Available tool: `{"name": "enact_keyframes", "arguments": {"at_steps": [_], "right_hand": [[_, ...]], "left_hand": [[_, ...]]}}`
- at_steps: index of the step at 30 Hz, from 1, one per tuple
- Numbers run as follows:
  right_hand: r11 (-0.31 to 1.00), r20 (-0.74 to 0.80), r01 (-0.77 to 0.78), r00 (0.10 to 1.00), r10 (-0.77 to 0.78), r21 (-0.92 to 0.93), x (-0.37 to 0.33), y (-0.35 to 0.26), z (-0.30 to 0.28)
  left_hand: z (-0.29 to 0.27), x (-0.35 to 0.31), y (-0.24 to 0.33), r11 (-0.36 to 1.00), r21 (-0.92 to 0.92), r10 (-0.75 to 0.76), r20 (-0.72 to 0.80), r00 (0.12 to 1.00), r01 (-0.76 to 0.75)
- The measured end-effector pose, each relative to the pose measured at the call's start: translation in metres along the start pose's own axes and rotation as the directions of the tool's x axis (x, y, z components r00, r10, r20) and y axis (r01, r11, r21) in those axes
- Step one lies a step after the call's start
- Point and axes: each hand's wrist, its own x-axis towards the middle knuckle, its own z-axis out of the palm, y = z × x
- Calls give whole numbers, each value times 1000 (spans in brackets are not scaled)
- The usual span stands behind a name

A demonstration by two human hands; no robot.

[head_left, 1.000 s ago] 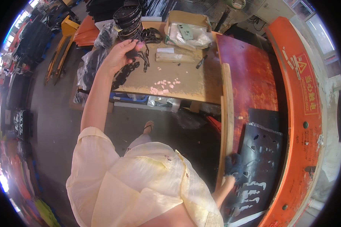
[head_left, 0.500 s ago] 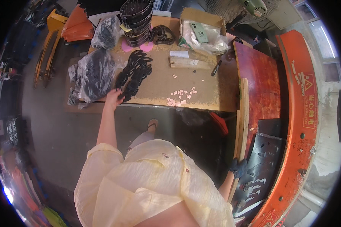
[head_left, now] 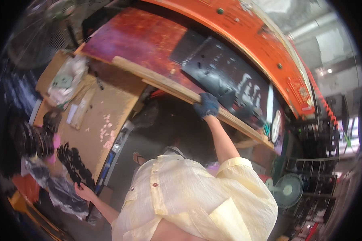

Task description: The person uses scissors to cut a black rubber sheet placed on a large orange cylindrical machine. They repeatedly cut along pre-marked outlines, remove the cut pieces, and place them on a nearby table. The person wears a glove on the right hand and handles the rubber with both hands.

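Whether the left hand [head_left: 85, 192] and gloved right hand [head_left: 206, 106] grip cannot be determined; black strips [head_left: 73, 160] at the left fingers may tangle if dragged unevenly.

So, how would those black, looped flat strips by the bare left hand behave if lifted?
The black, looped flat strips may sag, as they look narrow with open gaps. Those gaps also suggest little weight for their spread. They might snag on each other, lying bunched near the bare left hand.
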Motion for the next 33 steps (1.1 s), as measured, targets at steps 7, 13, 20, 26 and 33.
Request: {"name": "enact_keyframes", "arguments": {"at_steps": [7, 13, 20, 26, 33], "right_hand": [[750, 253, -263, 958, 131, 607, 1, 53, -9], [294, 370, -490, 848, 379, 821, 21, 126, -31], [984, -25, 149, 989, -147, 102, 72, 145, -33], [982, 302, 54, 947, -108, 182, 120, 170, -29], [952, 65, 282, 955, -291, 118, 93, 166, -39]], "left_hand": [[108, -59, 242, 764, -618, 297, 594, 748, 187], [145, -242, 439, 710, -462, 479, 870, 116, 531], [208, -364, 521, 848, -390, 434, 899, -49, 359], [222, -391, 527, 866, -422, 430, 902, 32, 267], [238, -378, 536, 951, -298, 306, 942, -135, 82]]}}
